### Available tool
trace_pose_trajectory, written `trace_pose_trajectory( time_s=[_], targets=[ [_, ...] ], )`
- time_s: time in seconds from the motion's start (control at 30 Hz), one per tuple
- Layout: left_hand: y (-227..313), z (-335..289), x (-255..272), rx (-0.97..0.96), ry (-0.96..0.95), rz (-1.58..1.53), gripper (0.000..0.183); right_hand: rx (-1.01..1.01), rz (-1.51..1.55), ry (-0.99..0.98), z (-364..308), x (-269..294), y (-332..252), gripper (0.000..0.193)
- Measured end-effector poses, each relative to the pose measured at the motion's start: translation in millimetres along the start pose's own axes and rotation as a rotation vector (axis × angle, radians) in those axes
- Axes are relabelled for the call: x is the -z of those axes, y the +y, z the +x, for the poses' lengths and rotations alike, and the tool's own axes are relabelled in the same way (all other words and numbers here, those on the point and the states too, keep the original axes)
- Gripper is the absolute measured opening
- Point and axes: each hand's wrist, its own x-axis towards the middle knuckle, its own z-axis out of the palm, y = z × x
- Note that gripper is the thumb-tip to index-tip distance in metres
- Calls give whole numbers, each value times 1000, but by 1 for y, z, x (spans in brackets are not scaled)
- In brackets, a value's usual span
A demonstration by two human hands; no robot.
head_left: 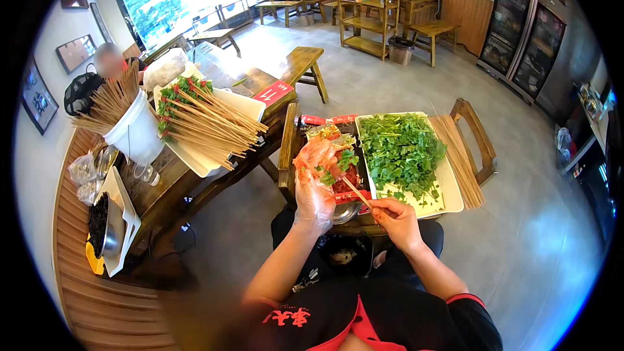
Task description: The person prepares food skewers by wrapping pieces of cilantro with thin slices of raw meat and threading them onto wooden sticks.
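My left hand (315, 192), in a clear plastic glove smeared with red sauce, is closed at the tip of a bamboo skewer (355, 190). Reddish meat (336, 171) and a bit of green leaf show at its fingers; the exact grip is partly hidden. My bare right hand (396, 222) pinches the skewer near its lower end. Beneath the left hand lies a container of red meat (350, 181), mostly covered by the hand. To its right, chopped cilantro (403, 149) fills a white tray (450, 201). Loose bamboo skewers (458, 159) lie along that tray's right edge.
On the left table, a white tray (244, 105) bears finished skewers (211, 120) with green leaves. Beside it stands a white bucket (136, 133) of skewers. A metal bowl (114, 231) holds dark food. Another person (112, 62) sits behind. A chair back (478, 140) rises at right.
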Motion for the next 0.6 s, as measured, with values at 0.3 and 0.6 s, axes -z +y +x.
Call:
trace_pose_trajectory(
  time_s=[0.3,0.6],
  targets=[
    [2,2,-14,40,194,86,66,40,-81,-36,-2,-8,8,16],
    [11,9,5,-18,199,-28,64,125,-277,-202,6,-12,-10,18]
  ],
)
